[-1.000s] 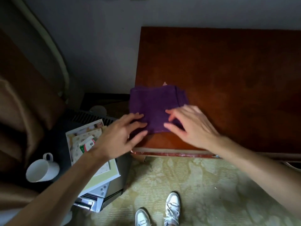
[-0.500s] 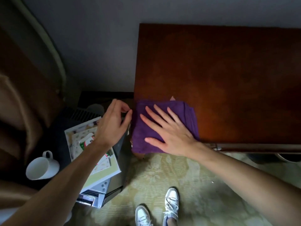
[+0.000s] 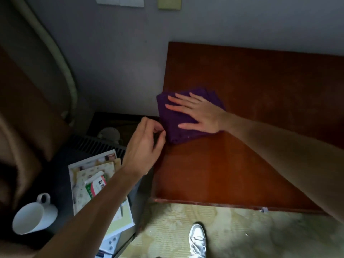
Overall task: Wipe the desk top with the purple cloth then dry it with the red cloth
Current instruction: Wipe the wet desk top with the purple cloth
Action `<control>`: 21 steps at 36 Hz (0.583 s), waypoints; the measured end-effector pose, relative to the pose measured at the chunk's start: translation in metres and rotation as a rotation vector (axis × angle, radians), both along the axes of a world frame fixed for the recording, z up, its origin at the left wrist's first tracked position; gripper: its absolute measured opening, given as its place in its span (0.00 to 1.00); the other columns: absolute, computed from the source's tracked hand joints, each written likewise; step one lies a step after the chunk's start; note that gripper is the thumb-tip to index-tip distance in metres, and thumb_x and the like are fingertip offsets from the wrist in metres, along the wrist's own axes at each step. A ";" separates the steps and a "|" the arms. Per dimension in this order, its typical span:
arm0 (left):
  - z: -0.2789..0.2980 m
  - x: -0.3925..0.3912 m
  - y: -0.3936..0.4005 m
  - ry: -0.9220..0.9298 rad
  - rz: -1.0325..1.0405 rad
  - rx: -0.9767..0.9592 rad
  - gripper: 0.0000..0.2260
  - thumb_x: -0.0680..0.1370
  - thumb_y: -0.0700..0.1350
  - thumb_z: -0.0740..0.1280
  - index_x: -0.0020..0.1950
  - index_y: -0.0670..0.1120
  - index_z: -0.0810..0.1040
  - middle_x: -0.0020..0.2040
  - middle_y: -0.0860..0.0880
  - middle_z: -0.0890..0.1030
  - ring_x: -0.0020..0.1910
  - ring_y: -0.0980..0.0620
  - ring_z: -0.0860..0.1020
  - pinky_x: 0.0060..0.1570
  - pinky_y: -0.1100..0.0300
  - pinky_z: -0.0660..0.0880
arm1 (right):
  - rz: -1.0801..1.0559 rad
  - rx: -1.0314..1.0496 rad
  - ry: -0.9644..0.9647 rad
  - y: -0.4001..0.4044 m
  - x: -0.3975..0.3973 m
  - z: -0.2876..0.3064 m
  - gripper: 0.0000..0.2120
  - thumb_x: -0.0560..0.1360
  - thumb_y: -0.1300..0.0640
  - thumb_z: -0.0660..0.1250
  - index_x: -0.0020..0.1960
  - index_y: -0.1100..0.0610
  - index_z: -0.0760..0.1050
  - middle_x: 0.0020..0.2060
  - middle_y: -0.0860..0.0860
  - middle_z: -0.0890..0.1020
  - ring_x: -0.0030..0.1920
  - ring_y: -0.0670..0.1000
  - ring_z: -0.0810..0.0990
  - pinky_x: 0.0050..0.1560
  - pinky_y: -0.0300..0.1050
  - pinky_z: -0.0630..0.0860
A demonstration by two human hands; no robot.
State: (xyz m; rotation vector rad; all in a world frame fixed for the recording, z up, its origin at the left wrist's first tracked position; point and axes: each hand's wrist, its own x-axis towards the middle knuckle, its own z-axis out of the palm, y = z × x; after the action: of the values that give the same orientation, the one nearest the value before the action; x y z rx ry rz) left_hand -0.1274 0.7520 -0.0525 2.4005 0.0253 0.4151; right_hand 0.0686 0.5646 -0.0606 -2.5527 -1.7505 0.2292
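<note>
Half a second ago the purple cloth (image 3: pixel 183 120) hung partly over the near left corner of the desk top (image 3: pixel 260 112); now it lies wholly farther up the left edge, toward twelve o'clock, and the right hand (image 3: pixel 197 113) has gone up with it. That hand lies flat on the folded cloth, fingers straight and spread, pointing to about nine o'clock, the thumb stretched along the near side; it presses down and grips nothing.

Seen from above, the cloth is a rough square turned a little, one corner poking just past the desk's left edge at about ten o'clock from the palm. Bare wood runs from it toward three o'clock and toward six, so in my judgement the wiping has only begun, and the coming stroke turns on this: almost all the unwiped top lies behind the wrist, to the right and nearer the body, not ahead of the fingertips.

Off the desk, at about seven o'clock from the cloth, the left hand (image 3: pixel 144 146) hovers just beside the cloth's near left corner, fingers loosely curled toward the thumb; I cannot tell whether they touch the cloth, and they hold nothing I can see. No red cloth shows anywhere.

Below it sit a stack of booklets (image 3: pixel 96 185) and a white cup (image 3: pixel 34 216).
</note>
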 end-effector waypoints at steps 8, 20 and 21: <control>-0.006 0.043 -0.035 -0.025 -0.031 0.096 0.07 0.82 0.46 0.62 0.56 0.44 0.74 0.54 0.47 0.73 0.51 0.47 0.76 0.50 0.46 0.76 | -0.063 0.032 -0.003 0.036 0.127 0.007 0.35 0.80 0.29 0.46 0.83 0.42 0.49 0.83 0.45 0.52 0.83 0.48 0.48 0.82 0.58 0.48; -0.025 0.056 -0.059 0.021 -0.022 0.149 0.12 0.84 0.43 0.58 0.65 0.43 0.74 0.62 0.50 0.71 0.57 0.51 0.74 0.58 0.53 0.74 | -0.419 0.087 0.041 0.056 0.219 0.010 0.35 0.81 0.29 0.48 0.83 0.41 0.49 0.84 0.47 0.50 0.83 0.50 0.47 0.82 0.58 0.44; -0.025 0.055 -0.059 0.023 -0.028 0.157 0.12 0.84 0.43 0.58 0.66 0.43 0.74 0.63 0.50 0.72 0.57 0.51 0.73 0.57 0.53 0.74 | -0.455 0.097 0.043 0.056 0.217 0.010 0.35 0.81 0.29 0.48 0.83 0.41 0.49 0.84 0.47 0.50 0.83 0.50 0.47 0.82 0.57 0.43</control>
State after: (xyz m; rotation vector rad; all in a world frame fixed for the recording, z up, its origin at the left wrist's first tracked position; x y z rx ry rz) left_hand -0.0723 0.6931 -0.0775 2.5570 -0.0322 0.3888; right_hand 0.2852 0.6205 -0.0508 -2.7543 -1.0918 0.1722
